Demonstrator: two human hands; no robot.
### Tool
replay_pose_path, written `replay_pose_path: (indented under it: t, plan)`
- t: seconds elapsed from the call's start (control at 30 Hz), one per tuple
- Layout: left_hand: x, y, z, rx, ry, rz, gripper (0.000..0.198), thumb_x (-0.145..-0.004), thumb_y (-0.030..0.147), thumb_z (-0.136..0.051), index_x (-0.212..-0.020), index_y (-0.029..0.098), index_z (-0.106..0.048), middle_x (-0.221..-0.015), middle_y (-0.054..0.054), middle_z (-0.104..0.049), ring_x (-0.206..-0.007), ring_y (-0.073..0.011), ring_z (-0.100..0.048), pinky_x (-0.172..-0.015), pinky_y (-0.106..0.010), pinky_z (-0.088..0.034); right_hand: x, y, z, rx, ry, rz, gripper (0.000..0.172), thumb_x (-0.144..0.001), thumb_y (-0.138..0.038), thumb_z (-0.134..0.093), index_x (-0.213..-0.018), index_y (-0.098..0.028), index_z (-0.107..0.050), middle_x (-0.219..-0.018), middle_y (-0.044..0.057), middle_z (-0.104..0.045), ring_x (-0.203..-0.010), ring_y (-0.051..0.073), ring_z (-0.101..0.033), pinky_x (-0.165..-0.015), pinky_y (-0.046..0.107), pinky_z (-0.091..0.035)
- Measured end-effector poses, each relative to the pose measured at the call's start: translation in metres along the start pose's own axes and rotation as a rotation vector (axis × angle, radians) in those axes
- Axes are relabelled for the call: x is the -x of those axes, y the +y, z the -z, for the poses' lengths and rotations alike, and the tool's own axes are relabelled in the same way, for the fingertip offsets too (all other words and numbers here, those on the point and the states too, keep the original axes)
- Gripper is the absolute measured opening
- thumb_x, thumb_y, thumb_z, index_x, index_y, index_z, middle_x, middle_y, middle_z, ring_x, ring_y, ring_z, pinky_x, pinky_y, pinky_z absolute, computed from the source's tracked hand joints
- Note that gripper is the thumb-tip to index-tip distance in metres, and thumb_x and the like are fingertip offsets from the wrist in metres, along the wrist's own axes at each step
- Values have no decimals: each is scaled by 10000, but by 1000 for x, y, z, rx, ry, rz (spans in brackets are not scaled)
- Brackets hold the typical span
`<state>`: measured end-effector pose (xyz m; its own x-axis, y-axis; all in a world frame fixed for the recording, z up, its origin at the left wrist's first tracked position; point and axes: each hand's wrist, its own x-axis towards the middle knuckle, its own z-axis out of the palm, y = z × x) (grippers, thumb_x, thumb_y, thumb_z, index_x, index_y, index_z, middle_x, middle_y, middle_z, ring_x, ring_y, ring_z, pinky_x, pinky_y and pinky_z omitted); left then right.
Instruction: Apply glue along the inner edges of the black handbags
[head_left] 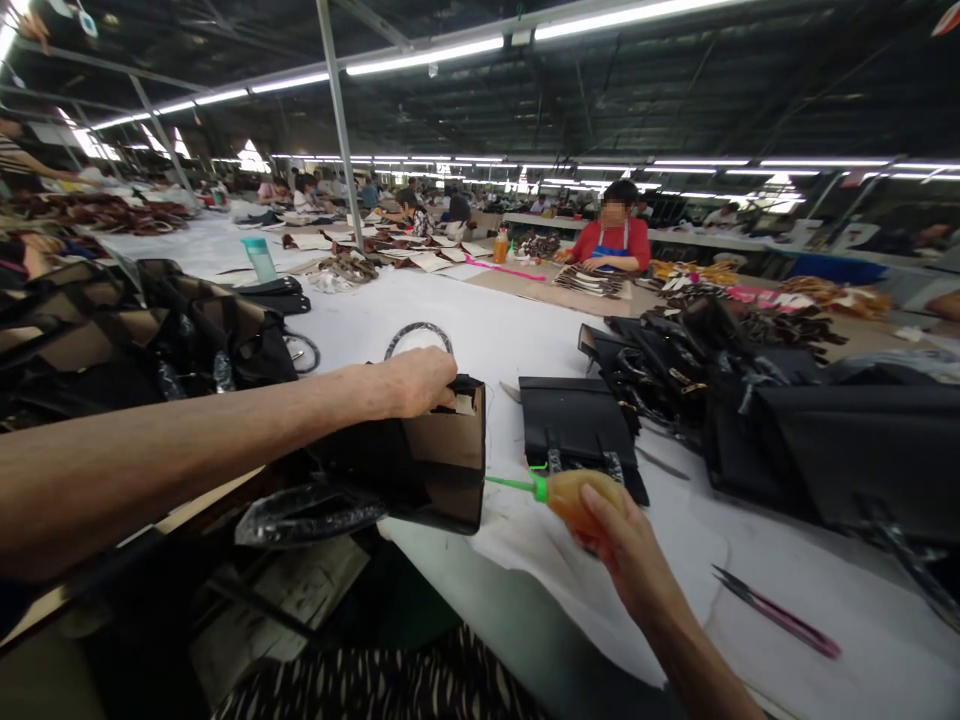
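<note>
My left hand point(421, 382) is closed on the upper rim of a black handbag point(360, 455), which is tipped so its tan-lined opening faces right. One wrapped handle point(307, 515) of the bag hangs toward me; the other loops up behind my hand. My right hand point(619, 535) is wrapped round a squeeze bottle point(581, 500) of amber liquid with a green nozzle. The thin green tip points left and reaches the bag's rim; whether it touches I cannot tell. Flat black bag pieces point(574, 420) with wrapped handles lie just beyond the bottle.
Thread snips point(776, 610) with pink handles lie at the right. Black bags are piled on the left point(150, 330) and black bag parts point(825, 430) on the right. Farther off stand a teal cup point(259, 258) and a co-worker in red point(611, 240).
</note>
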<state>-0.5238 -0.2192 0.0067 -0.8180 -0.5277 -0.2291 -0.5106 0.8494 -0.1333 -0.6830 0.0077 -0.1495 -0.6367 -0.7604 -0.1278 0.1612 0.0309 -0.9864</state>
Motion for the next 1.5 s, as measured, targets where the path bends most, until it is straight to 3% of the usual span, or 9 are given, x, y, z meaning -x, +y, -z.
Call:
replay_pose_path:
  t: [0.1, 0.4, 0.6, 0.83, 1.0, 1.27, 1.5]
  plan:
    - [2, -1, -1, -14, -14, -9, 423, -785, 433, -493, -908, 71, -674, -868, -185, -669, -793, -258, -625, -590, -259, -423, 0, 3, 0, 58, 2, 17, 362, -774, -467, -600, -997, -190, -535, -846, 22, -594, -677, 160, -511, -541, 262, -413]
    - [1, -1, 32, -112, 129, 12, 365, -802, 389, -489, -908, 90, -667, -890, -176, -664, -846, -285, -625, -662, -302, -467, -7, -11, 1, 224, 28, 137, 336, -791, -478, -574, -979, -204, -525, -732, -8, -576, -582, 141, -495, -524, 264, -421]
    - [1, 9, 12, -86, 153, 40, 295, -807, 324, -502, -922, 102, -660, -911, -177, -664, -875, -283, -633, -674, -301, -482, -13, -14, -6, 328, 98, 156, 400, -759, -510, -597, -997, -202, -509, -815, 15, -589, -618, 157, -521, -524, 272, -440]
    - [0, 10, 8, -40, 25, 2, 307, -789, 331, -517, -902, 91, -672, -902, -180, -669, -853, -268, -636, -664, -283, -482, -11, -7, -11, 363, 78, 136, 432, -764, -524, -584, -1036, -203, -488, -881, 38, -583, -699, 179, -538, -531, 271, -462]
    - [2, 10, 2, -74, 86, 10, 277, -811, 306, -492, -897, 109, -668, -890, -170, -667, -846, -262, -638, -668, -288, -484, -11, -9, -13, 358, 40, 129, 460, -750, -518, -605, -1062, -211, -464, -896, 42, -579, -720, 189, -540, -506, 260, -463]
    - [0, 7, 18, -131, 183, 21, 283, -808, 334, -501, -907, 119, -656, -906, -153, -655, -892, -265, -624, -717, -296, -486, -16, -15, -13, 379, 36, 157, 422, -768, -505, -590, -1041, -201, -488, -885, 42, -587, -711, 183, -548, -518, 260, -466]
    - [-3, 16, -4, -142, 282, -58, 221, -799, 286, -522, -876, 110, -632, -875, -145, -643, -847, -293, -634, -675, -350, -511, -24, -9, -15, 432, 70, 190, 455, -757, -498, -598, -1079, -210, -457, -914, 40, -568, -749, 196, -554, -548, 275, -483]
